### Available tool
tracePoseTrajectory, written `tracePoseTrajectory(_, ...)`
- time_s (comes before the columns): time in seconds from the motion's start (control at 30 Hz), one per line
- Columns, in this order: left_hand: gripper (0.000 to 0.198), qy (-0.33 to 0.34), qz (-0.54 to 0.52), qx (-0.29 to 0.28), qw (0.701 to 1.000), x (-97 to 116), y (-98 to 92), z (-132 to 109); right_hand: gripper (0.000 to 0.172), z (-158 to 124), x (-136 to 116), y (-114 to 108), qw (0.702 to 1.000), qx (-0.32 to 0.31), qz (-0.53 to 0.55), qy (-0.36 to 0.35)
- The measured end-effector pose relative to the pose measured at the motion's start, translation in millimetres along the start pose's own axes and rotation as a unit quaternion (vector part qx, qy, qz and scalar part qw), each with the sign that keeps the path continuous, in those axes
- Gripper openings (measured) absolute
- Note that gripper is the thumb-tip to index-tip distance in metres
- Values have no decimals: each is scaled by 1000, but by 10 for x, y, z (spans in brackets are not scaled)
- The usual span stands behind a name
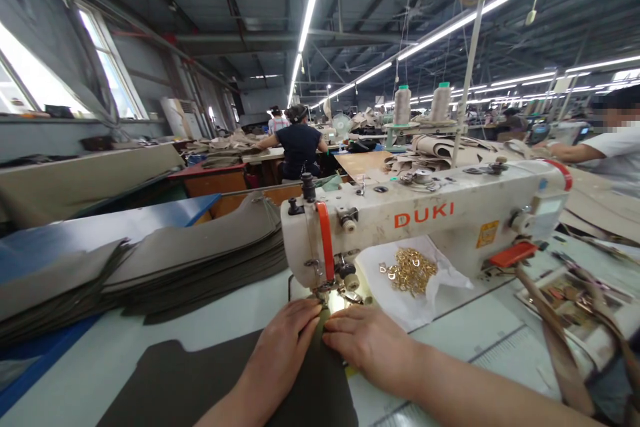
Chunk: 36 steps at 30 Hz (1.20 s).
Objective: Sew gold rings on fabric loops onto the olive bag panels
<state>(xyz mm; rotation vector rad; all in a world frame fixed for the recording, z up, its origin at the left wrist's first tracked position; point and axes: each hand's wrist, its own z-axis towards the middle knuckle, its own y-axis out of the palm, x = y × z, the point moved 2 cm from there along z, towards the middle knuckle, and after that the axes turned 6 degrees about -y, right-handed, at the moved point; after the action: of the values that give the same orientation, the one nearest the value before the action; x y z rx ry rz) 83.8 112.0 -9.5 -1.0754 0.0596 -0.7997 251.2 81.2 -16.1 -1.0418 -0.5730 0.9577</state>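
My view: I look forward and down across a pale work table [125,347] at a cream sewing machine [425,213] marked DUKI, in a long factory hall.
Dark fabric piece [200,380]: it lies flat on the table in front of me, with its far edge under the machine's needle area [327,290].
Left hand [285,340]: open and flat, palm down on the dark fabric. The fingers are stretched out together and the tips are just left of the needle area. It grips nothing.
Right hand [370,343]: also open and flat, pressing on the fabric's right edge. Its fingertips [333,327] almost meet those of my left hand.
Why held so: I judge that flat hands on either side of the needle keep the piece smooth and let me steer it.
Metal rings [410,270]: a small gold heap on white wrapping under the machine's arm, close to my right hand, probably kept there for easy reach.
Stacked fabric [200,253]: grey-brown cut pieces piled to my left, overlapping, well apart from my hands.
Thread cones [401,105]: two stand upright on a stand behind the machine.
Straps [560,320]: brown lengths trail off the table at my right.
Other people: one person in a dark top [299,147] works with their back to me, and a white sleeve [615,147] shows at far right.
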Motion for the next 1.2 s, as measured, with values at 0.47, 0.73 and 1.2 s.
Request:
tracePoseTrajectory(0.47,33,95,98,-3,991,-41,51,-53,17,39,-29,-66,998,-45,-32,-7)
tracePoseTrajectory(0.73,33,106,96,-18,990,-165,109,-64,15,88,-34,-69,997,-61,-46,8)
tracePoseTrajectory(1.2,36,113,121,-11,986,-207,154,-44,13,123,19,-32,996,-75,-42,6)
